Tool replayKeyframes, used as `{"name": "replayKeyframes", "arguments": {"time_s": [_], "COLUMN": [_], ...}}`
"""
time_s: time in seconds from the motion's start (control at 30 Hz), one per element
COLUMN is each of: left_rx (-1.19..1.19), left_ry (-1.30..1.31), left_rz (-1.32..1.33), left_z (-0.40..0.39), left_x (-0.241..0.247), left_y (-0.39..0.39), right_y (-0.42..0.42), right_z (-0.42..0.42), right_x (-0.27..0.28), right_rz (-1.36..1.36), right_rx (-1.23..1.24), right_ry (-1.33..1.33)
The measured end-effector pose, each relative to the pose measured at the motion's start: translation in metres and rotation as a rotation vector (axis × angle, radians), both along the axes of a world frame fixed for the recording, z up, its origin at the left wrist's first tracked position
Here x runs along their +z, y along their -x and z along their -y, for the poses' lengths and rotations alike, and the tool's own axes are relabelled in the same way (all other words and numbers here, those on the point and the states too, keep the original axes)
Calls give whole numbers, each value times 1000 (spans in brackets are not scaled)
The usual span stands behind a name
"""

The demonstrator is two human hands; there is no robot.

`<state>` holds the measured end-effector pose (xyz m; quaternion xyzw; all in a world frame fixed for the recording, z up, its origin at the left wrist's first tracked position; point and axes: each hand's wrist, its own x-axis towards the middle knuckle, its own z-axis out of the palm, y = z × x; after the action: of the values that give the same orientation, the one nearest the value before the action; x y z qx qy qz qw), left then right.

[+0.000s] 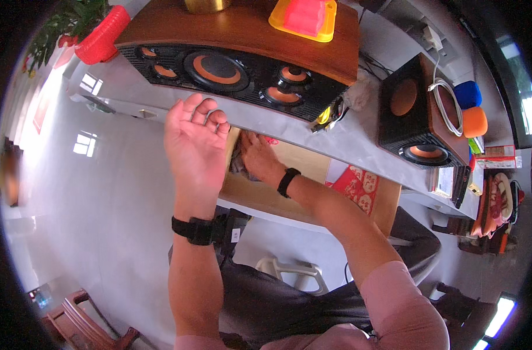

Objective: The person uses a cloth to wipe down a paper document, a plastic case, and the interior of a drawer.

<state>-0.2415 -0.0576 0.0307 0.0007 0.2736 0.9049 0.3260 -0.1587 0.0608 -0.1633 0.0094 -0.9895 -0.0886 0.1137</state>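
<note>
My left hand [198, 144] is raised palm up with its fingers loosely curled and nothing in it, in front of a long wooden speaker cabinet [248, 26]. Inside an open drawer [266, 197] below the counter, my right hand [259, 155] reaches into the left end and rests on a dark, crumpled cloth-like item [237, 162]. Its fingertips are partly hidden, so its hold cannot be told. Red printed paper envelopes [358, 186] lie in the right part of the drawer.
Above the drawer runs a grey counter [283, 118]. A second speaker [417, 118] with a coiled white cable [447, 105] stands right. Coloured foam microphone covers [474, 122] are behind it. A red pot [102, 37] is far left, and a white stool [292, 269] is below.
</note>
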Motion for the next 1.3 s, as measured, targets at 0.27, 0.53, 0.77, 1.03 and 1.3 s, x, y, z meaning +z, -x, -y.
{"name": "replayKeyframes", "arguments": {"time_s": [0.27,0.53,0.77,1.03,1.3], "left_rx": [5,6,15,51,38], "left_ry": [-31,-15,34,20,-33], "left_rz": [20,32,21,11,-15], "left_z": [8,4,1,10,19], "left_x": [5,8,5,7,8], "left_y": [-2,-4,-2,-1,5], "right_y": [-36,-82,-56,2,12], "right_z": [-10,-21,11,-13,27], "right_x": [48,41,-8,22,38], "right_rz": [-71,784,615,99,370], "right_rx": [62,-140,119,-511,-445], "right_ry": [382,610,829,1373,1523]}}
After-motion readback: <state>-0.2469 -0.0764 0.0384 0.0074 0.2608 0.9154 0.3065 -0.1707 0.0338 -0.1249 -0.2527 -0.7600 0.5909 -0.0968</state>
